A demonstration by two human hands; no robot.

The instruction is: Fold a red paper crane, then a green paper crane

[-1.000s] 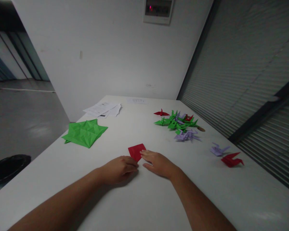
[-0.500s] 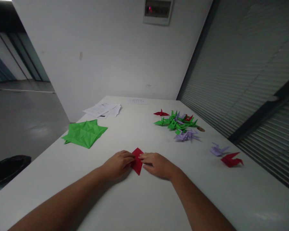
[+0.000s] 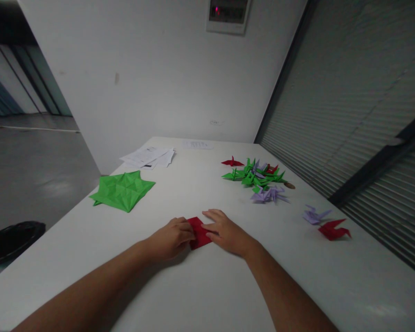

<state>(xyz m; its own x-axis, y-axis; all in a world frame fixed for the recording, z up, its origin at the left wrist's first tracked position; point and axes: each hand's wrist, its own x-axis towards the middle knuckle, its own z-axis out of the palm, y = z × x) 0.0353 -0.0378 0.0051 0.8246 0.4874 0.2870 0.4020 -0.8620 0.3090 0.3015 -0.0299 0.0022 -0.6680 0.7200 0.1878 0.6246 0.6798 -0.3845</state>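
Observation:
A small folded piece of red origami paper lies on the white table in front of me, turned at a slant. My left hand grips its left side, fingers curled over the edge and the fingertips partly hidden. On the other side, my right hand has its fingers spread, with the index finger and thumb touching the paper's right edge. Farther right rest a red paper crane and a light purple paper crane close together.
Crumpled green paper sheets lie at the left, with printed papers behind them. A pile of green, purple and red cranes sits at the back right, near the window blinds. A black-lined bin stands beyond the table's left edge.
The red paper has turned from point-down to a slanted square. My right hand's fingers have lifted and spread apart, while my left hand keeps its grip.

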